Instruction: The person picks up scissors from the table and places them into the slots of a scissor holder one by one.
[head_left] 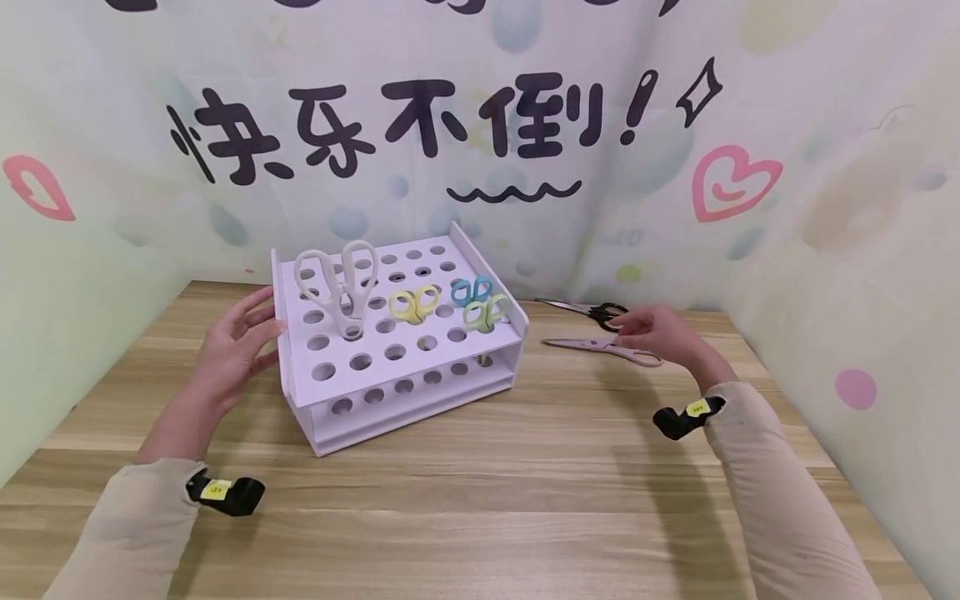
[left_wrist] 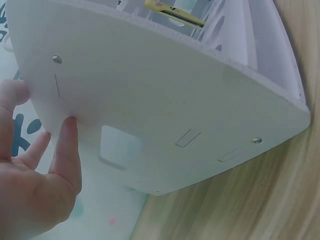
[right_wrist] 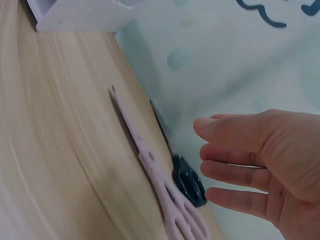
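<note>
My left hand [head_left: 232, 350] is at the left side of a white rack [head_left: 412, 360] with rows of round holes. In the left wrist view, its fingertips touch the rack's flat side panel [left_wrist: 150, 95]. White scissors [head_left: 347, 307], yellow scissors [head_left: 416, 317], blue scissors [head_left: 472, 293] and green scissors [head_left: 486, 318] stand in the holes, handles up. To the right, my right hand [head_left: 663, 333] hovers with fingers extended, holding nothing. Pale purple scissors [right_wrist: 155, 170] and black-handled scissors [right_wrist: 187, 180] lie on the table beside its fingertips, both with blades towards the rack.
The wood-grain table [head_left: 465, 500] backs onto a printed cloth [head_left: 420, 192] with black lettering and pink hearts. Cloth walls also stand at left and right. A small black camera is strapped at each wrist.
</note>
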